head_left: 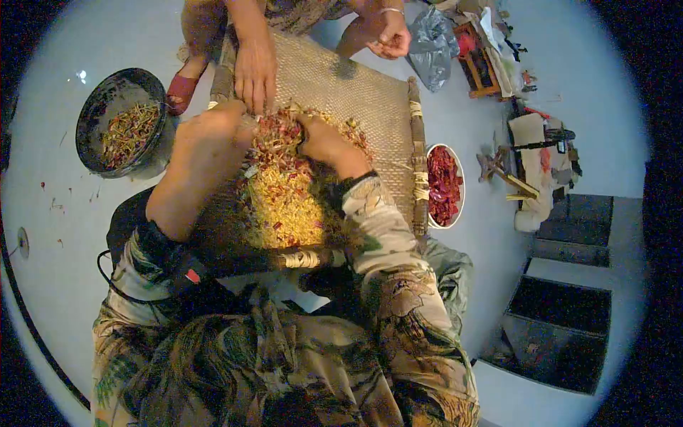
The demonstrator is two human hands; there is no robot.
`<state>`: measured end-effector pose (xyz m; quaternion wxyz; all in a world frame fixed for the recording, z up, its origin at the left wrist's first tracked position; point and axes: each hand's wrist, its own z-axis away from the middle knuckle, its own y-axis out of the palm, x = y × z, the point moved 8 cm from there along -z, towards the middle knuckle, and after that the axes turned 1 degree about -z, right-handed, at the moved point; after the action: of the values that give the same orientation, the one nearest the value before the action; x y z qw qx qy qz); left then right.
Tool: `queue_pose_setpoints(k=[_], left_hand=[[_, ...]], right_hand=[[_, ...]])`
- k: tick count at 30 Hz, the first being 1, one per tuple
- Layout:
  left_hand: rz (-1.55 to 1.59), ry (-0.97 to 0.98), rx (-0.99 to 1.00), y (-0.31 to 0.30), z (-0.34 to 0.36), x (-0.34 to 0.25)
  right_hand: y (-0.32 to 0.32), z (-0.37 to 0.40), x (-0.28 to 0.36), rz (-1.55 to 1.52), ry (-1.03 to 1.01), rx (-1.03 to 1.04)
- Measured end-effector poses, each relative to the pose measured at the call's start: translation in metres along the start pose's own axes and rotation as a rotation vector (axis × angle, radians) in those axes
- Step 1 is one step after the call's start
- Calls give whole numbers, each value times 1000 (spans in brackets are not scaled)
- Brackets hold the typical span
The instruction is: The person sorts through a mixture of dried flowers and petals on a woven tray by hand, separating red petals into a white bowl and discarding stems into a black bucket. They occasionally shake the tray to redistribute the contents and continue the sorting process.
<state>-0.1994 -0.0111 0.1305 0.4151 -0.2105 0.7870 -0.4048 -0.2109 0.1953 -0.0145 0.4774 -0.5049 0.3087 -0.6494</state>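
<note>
A woven tray with a wooden frame (370,96) holds a heap of yellow seeds (284,206) with red chilli pieces (279,135) spread over its far part. My left hand (213,135) is at the left of the red pieces, blurred, its fingertips hard to make out. Across from it, my right hand (329,144) reaches into the right side of the heap with its fingers bent down; what they touch is hidden. Just beyond my left hand, another person's hand (255,75) rests with fingers pointing down at the heap.
A black bucket (160,146) with stems (131,132) stands at the left. Right of the tray is a white bowl (462,196) of red chillies (442,181). The other person's second hand (391,39) is near a grey plastic bag (432,50). A small wooden frame (486,89) lies beyond.
</note>
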Motion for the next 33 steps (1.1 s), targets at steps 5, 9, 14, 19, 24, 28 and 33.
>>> queue_pose_setpoints(k=[5,9,14,19,24,28,33], left_hand=[[-43,-53,55,-7,0,5],[-7,-3,19,-19,4,5],[29,-12,7,-11,7,9],[86,109,-151,-22,13,-6],[54,61,-20,-7,9,-2],[47,-22,82,0,10,-5],[6,11,127,19,5,-3]], right_hand=[[-9,41,56,-154,-279,-124],[-11,57,45,-125,-147,-217],[16,81,67,41,-169,-201],[13,104,46,-166,-147,-191],[-26,132,-5,-310,8,-365],[-59,149,-67,-883,325,-647],[-66,130,-15,-508,32,-565]])
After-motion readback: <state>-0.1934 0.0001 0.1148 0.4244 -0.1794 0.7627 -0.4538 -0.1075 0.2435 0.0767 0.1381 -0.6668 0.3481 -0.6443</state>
